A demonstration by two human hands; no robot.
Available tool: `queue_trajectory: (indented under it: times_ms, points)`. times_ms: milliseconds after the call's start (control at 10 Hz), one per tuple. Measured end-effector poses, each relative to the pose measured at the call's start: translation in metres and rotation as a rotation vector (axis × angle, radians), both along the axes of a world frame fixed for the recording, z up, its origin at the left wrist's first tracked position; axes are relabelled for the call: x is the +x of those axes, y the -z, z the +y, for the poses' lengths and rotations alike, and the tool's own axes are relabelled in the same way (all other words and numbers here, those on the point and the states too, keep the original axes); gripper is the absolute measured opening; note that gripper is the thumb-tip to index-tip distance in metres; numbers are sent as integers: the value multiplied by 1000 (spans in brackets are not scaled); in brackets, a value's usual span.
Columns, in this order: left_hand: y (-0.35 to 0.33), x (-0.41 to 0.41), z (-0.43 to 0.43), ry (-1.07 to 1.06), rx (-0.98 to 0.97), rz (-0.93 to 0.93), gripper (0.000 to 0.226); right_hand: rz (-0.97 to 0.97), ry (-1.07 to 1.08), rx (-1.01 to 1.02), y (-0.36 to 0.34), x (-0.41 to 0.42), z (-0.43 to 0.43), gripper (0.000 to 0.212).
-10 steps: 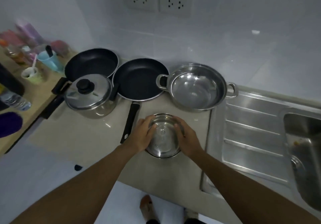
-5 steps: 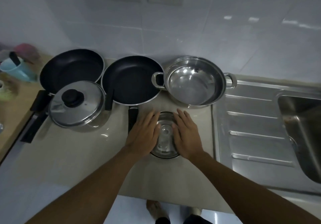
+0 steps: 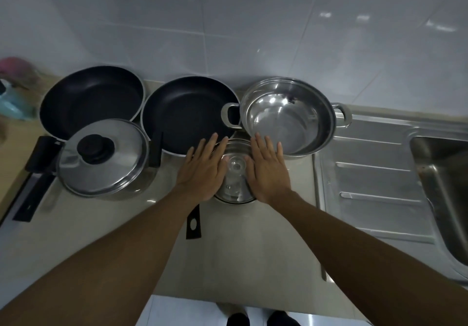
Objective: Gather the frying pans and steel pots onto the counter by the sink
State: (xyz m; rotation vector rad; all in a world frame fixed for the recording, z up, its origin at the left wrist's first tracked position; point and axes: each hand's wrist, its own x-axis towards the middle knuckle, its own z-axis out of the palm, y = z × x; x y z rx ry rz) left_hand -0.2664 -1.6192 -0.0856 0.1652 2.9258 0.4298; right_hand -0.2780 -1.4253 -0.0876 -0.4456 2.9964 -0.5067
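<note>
A small steel pot with a glass lid (image 3: 235, 173) stands on the beige counter (image 3: 253, 249), between my two hands. My left hand (image 3: 203, 171) lies flat on its left side with straight fingers, and my right hand (image 3: 268, 171) lies flat on its right side. Behind it sit two black frying pans (image 3: 91, 97) (image 3: 187, 113) and a wide two-handled steel pot (image 3: 286, 115). A lidded steel pot (image 3: 103, 158) with a black knob stands at the left.
A steel drainboard (image 3: 374, 179) and sink basin (image 3: 445, 186) lie to the right. A black pan handle (image 3: 193, 224) pokes out below my left wrist. A wooden surface with a blue cup (image 3: 12, 103) is at far left. Tiled wall and sockets stand behind.
My fingers went from curled round the small pot to flat and straight on its sides. The view shifted so the cookware sits more centred.
</note>
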Motion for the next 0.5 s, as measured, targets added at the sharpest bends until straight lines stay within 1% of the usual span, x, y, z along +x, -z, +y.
queue_trajectory:
  times_ms: [200,300,400,500]
  points:
    - [-10,-10,-4,15,-4,-90,61,-47,4,-10,-2,-8,-1,63]
    - [-23,-15,-7,48,-23,-150,60,-101,-26,-39,-11,-10,3,63]
    - [-41,-22,-11,80,-49,-139,62,-123,-8,-128,-27,-12,13,63]
    - [-70,-31,-11,80,-59,-79,64,-78,42,-160,-56,-15,25,60]
